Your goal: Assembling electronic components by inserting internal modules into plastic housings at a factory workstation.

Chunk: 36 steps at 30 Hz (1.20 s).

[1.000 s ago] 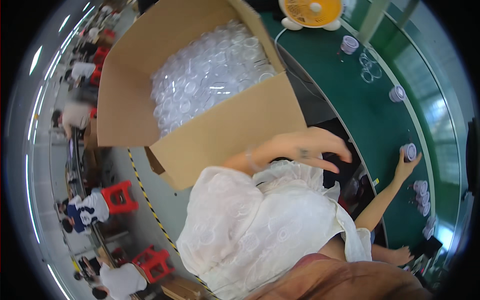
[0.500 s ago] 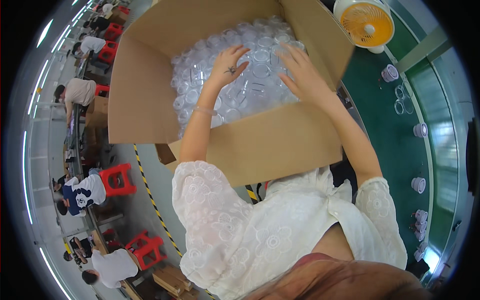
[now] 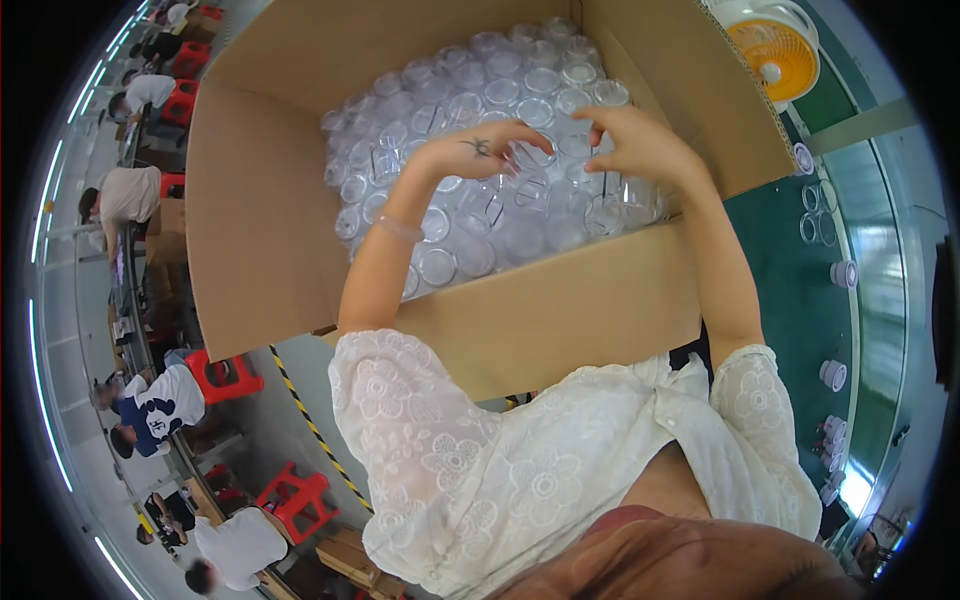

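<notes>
A large cardboard box (image 3: 540, 325) in front of me holds a heap of clear, round-rimmed cups (image 3: 437, 265), stacked many deep. My left hand (image 3: 480, 150) reaches in over the middle of the heap, its fingers bent down round a clear cup (image 3: 530, 190); the see-through walls blur where one cup ends and another begins. Just to its right, my right hand (image 3: 640, 145) is above the cups, thumb and fingers curved and apart. The gap between them shows only clear cups behind, and I make out none held there.
An orange and white fan (image 3: 775, 62) stands at the upper right. Clear rings (image 3: 818, 212) and small white tubs (image 3: 843, 274) line the green surface on the right. On the left, people sit at a long bench with red stools (image 3: 298, 502); yellow-black tape (image 3: 310, 425) marks the floor.
Both hands have come down and closer together over the cups, fingers more bent than before. The left has moved right, and its fingers have curled round a cup. My view has shifted slightly.
</notes>
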Motion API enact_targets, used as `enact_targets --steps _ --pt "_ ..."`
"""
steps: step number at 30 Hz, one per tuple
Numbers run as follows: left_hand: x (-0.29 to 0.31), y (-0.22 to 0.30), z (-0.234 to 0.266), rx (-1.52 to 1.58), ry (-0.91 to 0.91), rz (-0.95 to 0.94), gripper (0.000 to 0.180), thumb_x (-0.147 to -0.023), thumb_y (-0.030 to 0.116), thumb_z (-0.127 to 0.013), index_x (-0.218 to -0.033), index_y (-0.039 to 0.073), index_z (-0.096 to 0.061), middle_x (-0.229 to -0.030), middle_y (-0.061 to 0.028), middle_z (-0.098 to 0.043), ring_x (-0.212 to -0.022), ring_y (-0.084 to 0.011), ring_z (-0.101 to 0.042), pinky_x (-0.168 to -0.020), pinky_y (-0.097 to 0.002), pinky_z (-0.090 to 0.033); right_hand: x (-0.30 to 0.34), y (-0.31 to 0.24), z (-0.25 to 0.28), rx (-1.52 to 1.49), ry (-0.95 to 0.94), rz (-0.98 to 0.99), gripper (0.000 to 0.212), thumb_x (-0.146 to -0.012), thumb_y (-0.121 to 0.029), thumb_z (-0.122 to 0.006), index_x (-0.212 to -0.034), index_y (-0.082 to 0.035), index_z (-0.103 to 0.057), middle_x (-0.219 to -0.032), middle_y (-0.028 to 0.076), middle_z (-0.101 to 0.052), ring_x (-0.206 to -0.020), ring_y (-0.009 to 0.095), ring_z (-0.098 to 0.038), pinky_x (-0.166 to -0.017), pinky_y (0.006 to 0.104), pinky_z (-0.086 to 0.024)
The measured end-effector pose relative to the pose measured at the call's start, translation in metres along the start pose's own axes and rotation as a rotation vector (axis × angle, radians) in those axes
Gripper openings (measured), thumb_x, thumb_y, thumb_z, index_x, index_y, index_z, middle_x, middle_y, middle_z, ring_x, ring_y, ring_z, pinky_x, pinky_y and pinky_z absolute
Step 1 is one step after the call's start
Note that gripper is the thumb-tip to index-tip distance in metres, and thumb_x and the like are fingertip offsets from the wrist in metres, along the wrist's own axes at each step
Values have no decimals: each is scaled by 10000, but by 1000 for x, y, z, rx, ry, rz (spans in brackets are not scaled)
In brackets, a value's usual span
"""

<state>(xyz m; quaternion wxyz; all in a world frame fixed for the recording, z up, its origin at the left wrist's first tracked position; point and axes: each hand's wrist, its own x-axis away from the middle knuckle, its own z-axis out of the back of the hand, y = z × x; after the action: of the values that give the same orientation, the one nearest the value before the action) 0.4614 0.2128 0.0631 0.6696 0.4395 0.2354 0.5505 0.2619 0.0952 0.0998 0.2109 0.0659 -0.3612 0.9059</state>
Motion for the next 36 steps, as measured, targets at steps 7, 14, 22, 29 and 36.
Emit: enact_targets --steps 7,14,22,29,36 --pt "-29 -20 -15 -124 -275 106 511 -648 -68 -497 -1130 90 -432 -1047 -126 -493 -939 -244 -509 -733 -316 -443 -46 41 -42 74 -140 183 357 -653 -113 -635 -993 -28 -573 -867 147 -604 -697 249 -594 -585 357 -463" --pt "-1 5 2 -22 49 -74 376 -692 -46 -482 -1043 85 -452 -825 -58 -518 -718 -145 -494 -604 -265 -423 20 4 -23 49 314 232 165 -688 -67 -612 -842 -21 -577 -752 139 -597 -686 274 -570 -602 343 -443" --pt "103 187 -94 532 1006 -11 193 -700 27 -584 -886 -8 -543 -832 -68 -572 -713 -145 -530 -670 -256 -445 224 -12 8 -244 743 117 164 -688 -54 -630 -841 -6 -598 -761 73 -596 -661 135 -589 -546 241 -454" --pt "-43 226 -226 -223 229 -650 362 -683 31 -493 -1032 126 -479 -755 -73 -448 -681 -236 -491 -586 -321 -409 307 141 -9 251 1003 -300 160 -705 -94 -607 -843 -15 -596 -801 116 -612 -660 271 -571 -609 317 -442" --pt "-217 169 -275 -633 316 -328 455 -621 -58 -464 -1033 136 -456 -826 -133 -506 -753 -325 -541 -615 -403 -443 301 211 -12 357 803 -391 228 -737 -165 -573 -940 -63 -584 -892 113 -597 -831 285 -555 -711 363 -448"
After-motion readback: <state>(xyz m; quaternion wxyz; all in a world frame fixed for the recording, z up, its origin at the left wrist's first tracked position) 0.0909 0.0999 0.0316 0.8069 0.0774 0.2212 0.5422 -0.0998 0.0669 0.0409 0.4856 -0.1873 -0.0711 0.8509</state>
